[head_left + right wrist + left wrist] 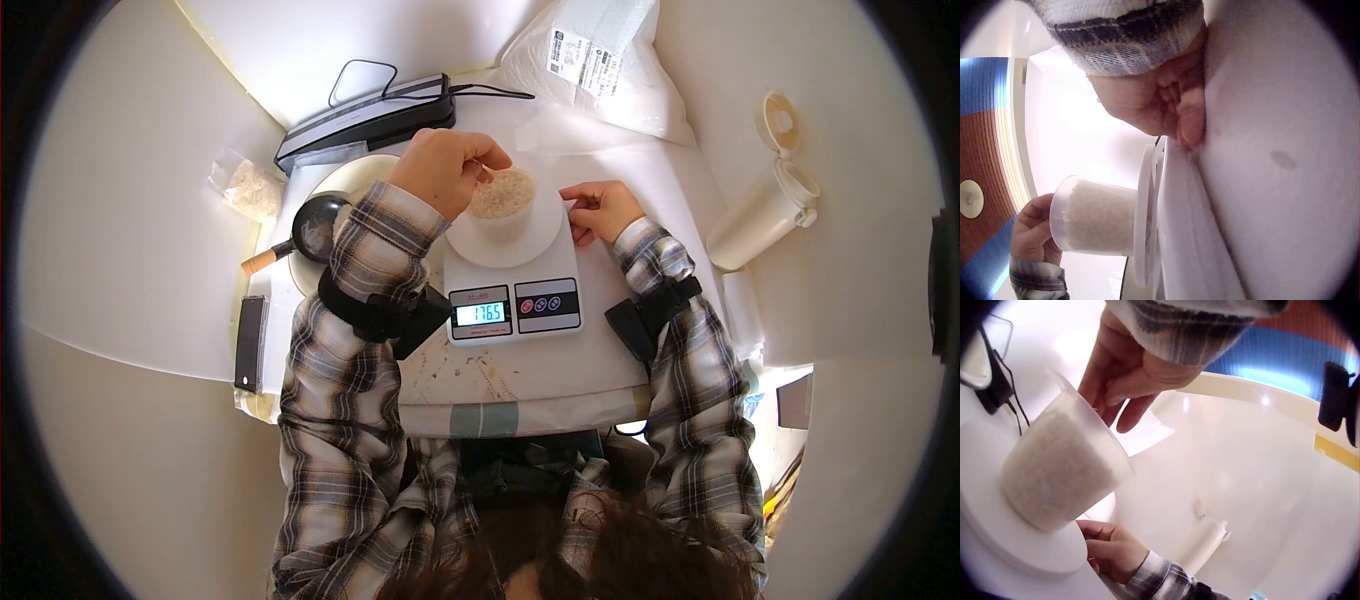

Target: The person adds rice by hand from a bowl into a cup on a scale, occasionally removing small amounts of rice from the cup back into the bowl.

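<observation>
A clear plastic cup of rice point(503, 194) stands on the round white plate of a kitchen scale point(548, 268). The scale's lit display point(482, 314) reads 176.5. Over the cup's mouth, at its left rim, my left hand point(445, 172) reaches down with bent fingers, thumb and index finger toward the rice. I cannot tell whether grains are between those fingertips. In the left wrist view the rim hides part of this hand point(1138, 375). My right hand point(607, 210) rests by the right edge of the scale plate, fingers loosely curled, holding nothing visible.
Left of the scale, a small black pan point(318, 225) with a wooden handle lies over a large pale bowl point(300, 268). Behind are a vacuum sealer point(365, 118) with its cord and a big labelled plastic bag point(610, 70). An open-lidded bottle point(760, 215) stands right; a rice bag point(252, 190), left.
</observation>
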Available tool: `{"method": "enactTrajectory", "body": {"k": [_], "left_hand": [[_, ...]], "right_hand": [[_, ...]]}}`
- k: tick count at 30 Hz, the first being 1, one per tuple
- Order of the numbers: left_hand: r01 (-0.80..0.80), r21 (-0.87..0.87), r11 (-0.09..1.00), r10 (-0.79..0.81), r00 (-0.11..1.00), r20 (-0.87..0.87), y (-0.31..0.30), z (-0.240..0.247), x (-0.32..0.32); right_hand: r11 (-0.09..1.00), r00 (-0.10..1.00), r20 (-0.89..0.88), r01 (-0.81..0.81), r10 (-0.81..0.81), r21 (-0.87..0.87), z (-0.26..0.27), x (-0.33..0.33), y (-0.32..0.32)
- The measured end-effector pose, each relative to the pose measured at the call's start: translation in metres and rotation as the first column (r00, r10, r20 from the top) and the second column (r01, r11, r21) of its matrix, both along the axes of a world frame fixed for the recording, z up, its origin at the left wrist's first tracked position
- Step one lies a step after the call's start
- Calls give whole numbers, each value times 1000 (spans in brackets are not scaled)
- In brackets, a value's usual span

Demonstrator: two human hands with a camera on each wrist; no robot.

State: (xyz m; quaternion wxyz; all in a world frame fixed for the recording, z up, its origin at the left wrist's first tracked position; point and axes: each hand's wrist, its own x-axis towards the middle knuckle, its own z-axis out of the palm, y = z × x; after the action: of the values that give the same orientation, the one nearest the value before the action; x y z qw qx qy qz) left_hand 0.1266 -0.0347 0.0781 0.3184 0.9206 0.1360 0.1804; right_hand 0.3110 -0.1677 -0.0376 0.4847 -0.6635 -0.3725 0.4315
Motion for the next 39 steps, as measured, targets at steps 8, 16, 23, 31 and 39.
{"method": "enactTrajectory", "body": {"k": [8, 16, 23, 31, 39], "left_hand": [[29, 24, 999, -31, 996, 82, -2, -2, 3], [2, 9, 1000, -3, 997, 75, -5, 2, 1], [-10, -58, 998, 19, 987, 162, -3, -4, 0], [14, 60, 998, -21, 993, 112, -6, 4, -6], [-76, -53, 996, 87, 964, 250, 16, 6, -26]], "right_hand": [[1000, 1000, -2, 6, -6, -11, 2, -1, -1], [1000, 1000, 12, 0, 0, -10, 2, -1, -1], [1000, 1000, 7, -1, 1, -5, 1, -1, 0], [1000, 1000, -1, -8, 8, -10, 3, -1, 0], [1000, 1000, -17, 7, -8, -4, 3, -2, -1]]}}
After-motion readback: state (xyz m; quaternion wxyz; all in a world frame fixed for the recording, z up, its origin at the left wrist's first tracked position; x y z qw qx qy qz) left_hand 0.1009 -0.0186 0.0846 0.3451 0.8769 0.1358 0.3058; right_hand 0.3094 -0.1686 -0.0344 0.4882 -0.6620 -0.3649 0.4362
